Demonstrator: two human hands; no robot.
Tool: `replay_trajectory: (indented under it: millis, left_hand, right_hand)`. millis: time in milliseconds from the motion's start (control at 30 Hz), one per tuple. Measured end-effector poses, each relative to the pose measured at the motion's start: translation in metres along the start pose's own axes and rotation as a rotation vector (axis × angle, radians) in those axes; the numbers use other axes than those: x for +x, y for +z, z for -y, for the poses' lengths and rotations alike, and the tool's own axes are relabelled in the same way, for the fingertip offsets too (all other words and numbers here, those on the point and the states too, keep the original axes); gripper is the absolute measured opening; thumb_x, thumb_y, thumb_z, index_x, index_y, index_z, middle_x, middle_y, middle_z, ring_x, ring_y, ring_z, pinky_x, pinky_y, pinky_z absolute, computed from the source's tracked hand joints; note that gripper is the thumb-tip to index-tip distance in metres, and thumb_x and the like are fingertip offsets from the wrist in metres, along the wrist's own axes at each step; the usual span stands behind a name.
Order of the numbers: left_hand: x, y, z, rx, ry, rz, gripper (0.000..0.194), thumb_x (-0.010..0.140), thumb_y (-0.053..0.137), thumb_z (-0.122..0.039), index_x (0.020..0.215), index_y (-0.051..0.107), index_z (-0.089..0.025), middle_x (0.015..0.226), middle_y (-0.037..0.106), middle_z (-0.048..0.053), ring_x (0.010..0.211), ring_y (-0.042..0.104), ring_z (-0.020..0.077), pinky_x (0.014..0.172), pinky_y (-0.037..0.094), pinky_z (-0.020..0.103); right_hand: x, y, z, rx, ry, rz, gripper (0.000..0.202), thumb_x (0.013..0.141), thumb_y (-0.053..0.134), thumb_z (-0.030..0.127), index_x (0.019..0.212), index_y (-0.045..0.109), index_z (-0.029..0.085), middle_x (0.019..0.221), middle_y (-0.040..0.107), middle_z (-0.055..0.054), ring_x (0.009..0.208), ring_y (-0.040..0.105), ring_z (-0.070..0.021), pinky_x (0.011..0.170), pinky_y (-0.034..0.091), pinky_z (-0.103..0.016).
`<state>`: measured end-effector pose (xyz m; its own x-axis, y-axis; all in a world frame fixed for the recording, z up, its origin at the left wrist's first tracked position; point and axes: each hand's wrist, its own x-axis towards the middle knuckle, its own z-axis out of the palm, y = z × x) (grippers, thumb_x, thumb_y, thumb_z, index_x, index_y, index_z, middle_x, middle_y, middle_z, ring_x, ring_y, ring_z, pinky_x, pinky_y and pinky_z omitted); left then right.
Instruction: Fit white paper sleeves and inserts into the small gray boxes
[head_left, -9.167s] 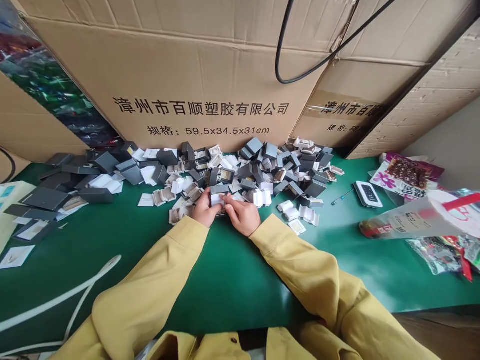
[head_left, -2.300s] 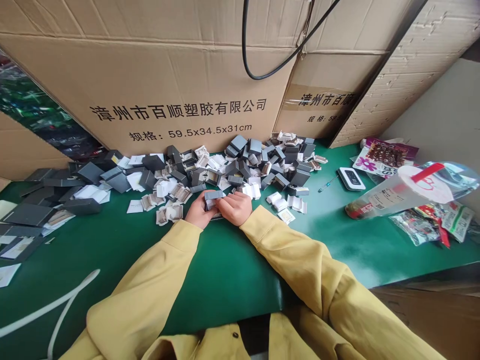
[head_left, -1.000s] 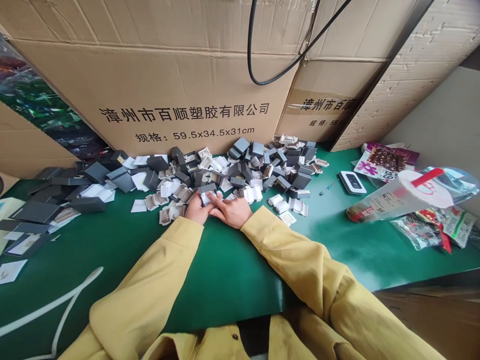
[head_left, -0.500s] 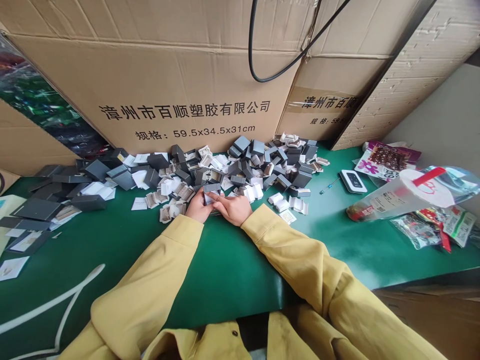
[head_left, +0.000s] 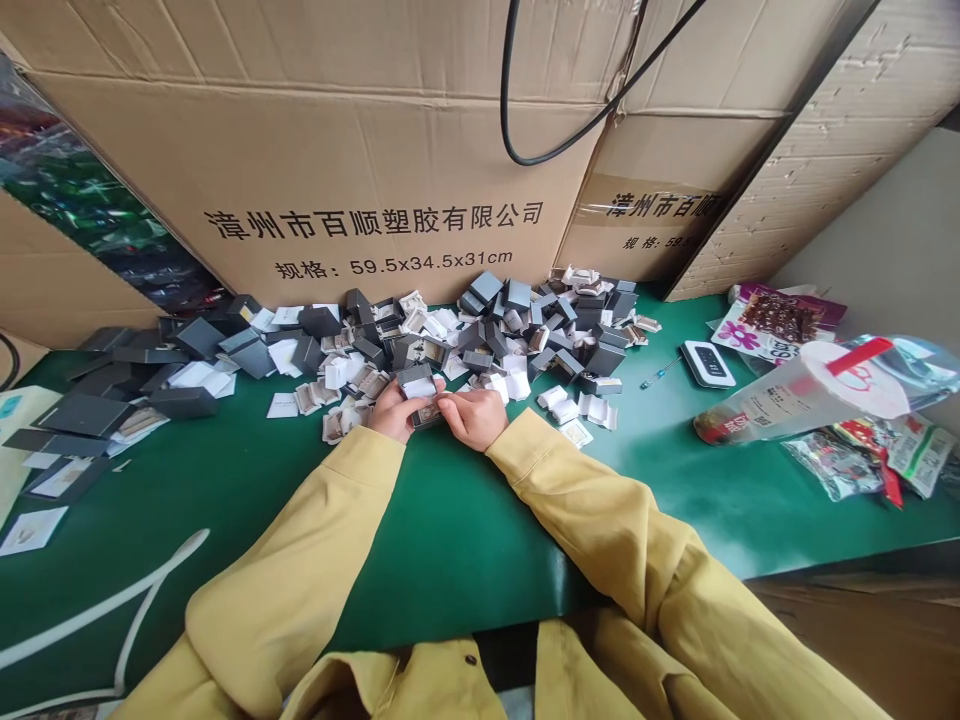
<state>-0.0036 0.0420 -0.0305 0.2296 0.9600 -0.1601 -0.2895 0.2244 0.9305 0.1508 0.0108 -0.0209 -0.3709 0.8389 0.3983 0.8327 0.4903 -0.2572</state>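
Left grip [head_left: 390,410] held grey box [head_left: 415,378]; right grip [head_left: 477,416] closure was not discernible. Carton [head_left: 337,150] at 12 o'clock, behind green worktop [head_left: 450,540], read "漳州市百顺塑胶有限公司".

Small dark grey box [head_left: 418,388] — lid [head_left: 414,375] raised.
White surface visible inside the lid; brownish interior below, too small to resolve — held between left hand [head_left: 391,410] and right hand [head_left: 477,418].

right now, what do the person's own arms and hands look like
The left sleeve and right sleeve are long, mustard yellow and loosely creased, with plain cuffs at the wrists and no visible print. The left hand and right hand are bare, without gloves.
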Motion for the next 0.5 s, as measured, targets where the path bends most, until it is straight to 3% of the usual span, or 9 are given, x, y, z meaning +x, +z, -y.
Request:
replay_trajectory:
  millis: [100, 267, 500]
  left_hand:
    - [-0.003, 0.001, -0.005, -0.082, -0.017, 0.051, 0.044, 0.065, 0.061, -0.025, 0.108, 0.055, -0.015, 0.1, 0.067, 0.01, 0.103, 0.06, 0.0298, 0.086, 0.048, 0.046]
    - [-0.004, 0.002, -0.006, -0.089, 0.02, 0.029, 0.04, 0.07, 0.061, -0.033, 0.106, 0.055, -0.016, 0.101, 0.067, 0.012, 0.102, 0.06, 0.03, 0.081, 0.05, 0.045]
    - [0.0, 0.002, -0.001, 0.005, 0.047, -0.094, 0.047, 0.062, 0.07, -0.043, 0.097, 0.057, -0.014, 0.086, 0.069, 0.011, 0.092, 0.064, 0.0288, 0.074, 0.052, 0.041]
  right_hand:
    - [0.0, -0.001, 0.001, -0.014, -0.033, 0.051, 0.043, 0.095, 0.027, 0.037, 0.1, 0.066, 0.02, 0.076, 0.07, -0.003, 0.061, 0.058, -0.0101, 0.059, 0.03, -0.024]
    - [0.002, -0.001, 0.005, -0.077, -0.046, 0.158, 0.045, 0.094, 0.027, 0.046, 0.11, 0.062, 0.022, 0.075, 0.07, -0.003, 0.062, 0.06, -0.012, 0.058, 0.03, -0.024]
    - [0.002, 0.001, 0.01, -0.096, -0.062, 0.171, 0.045, 0.094, 0.028, 0.047, 0.111, 0.06, 0.02, 0.078, 0.07, -0.006, 0.064, 0.062, -0.0138, 0.057, 0.032, -0.024]
